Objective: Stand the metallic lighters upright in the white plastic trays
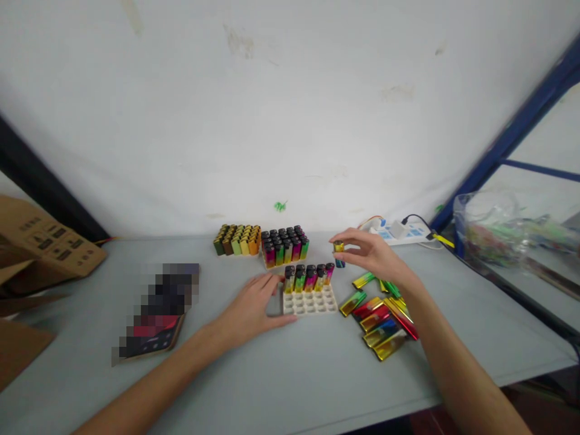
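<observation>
A white tray (312, 304) with rows of holes stands on the table, its back rows filled with several upright black-topped lighters (310, 280). My left hand (254, 304) holds the tray at its left side, fingertips by the back left lighters and thumb along the front edge. Above and right of the tray, my right hand (369, 251) pinches a shiny gold-and-blue lighter case (339, 252) upright between thumb and fingers. Beneath that forearm lies a loose pile of metallic lighter cases (378, 317) in green, red, blue and gold, partly hidden by the arm.
Behind the tray stand a full block of black-topped lighters (284, 246) and a block of gold-topped pieces (237, 240). A phone (156, 335), partly pixelated, lies left. Cardboard boxes (49, 238) are far left. A power strip (403, 231) and plastic bag (492, 235) are right.
</observation>
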Tool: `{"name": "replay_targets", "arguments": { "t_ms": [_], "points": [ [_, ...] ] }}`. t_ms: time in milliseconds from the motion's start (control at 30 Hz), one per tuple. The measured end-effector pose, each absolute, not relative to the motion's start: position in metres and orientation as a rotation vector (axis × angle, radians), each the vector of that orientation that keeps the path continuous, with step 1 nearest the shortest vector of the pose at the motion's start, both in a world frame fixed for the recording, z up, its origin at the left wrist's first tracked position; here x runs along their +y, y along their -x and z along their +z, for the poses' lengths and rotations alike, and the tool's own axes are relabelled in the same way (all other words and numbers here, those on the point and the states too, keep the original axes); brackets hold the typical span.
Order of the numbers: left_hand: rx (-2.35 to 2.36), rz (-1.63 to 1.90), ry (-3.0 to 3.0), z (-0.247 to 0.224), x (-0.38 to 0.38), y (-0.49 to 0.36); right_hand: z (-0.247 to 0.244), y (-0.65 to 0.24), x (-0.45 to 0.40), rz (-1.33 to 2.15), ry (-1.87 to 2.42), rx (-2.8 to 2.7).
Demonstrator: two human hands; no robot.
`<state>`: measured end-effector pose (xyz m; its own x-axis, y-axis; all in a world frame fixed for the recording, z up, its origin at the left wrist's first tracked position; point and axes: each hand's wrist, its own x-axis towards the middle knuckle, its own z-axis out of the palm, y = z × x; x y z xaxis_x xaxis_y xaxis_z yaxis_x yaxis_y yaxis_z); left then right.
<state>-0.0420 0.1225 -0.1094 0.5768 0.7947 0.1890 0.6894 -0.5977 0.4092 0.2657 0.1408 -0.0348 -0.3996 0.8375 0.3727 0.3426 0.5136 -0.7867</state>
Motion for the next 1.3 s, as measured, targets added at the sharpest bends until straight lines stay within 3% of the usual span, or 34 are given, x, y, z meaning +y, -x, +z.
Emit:
{"name": "replay_targets", "arguments": {
  "t_ms": [300, 567, 800, 967, 1300],
  "points": [
    [1.186, 0.529, -2.543, -0.108, 0.121, 0.043, -0.058, -0.255, 0.131, 0.292, 0.982, -2.091],
    [1.174, 0.535, -2.566, -0.110, 0.122, 0.044, -0.061, -0.252, 0.128, 0.137, 1.045, -2.047],
    [1.167, 0.533, -2.561, -0.109, 0.122, 0.044, -0.057, -0.252, 0.124, 0.519, 0.960, -1.607],
    [1.159, 0.542, -2.571, -0.110, 0.123, 0.045, -0.042, -0.244, 0.106, 0.871, 0.820, -1.682],
    [1.177, 0.548, -2.549, -0.109, 0.122, 0.044, -0.046, -0.245, 0.102, 0.683, 1.136, -2.033]
  ]
}}
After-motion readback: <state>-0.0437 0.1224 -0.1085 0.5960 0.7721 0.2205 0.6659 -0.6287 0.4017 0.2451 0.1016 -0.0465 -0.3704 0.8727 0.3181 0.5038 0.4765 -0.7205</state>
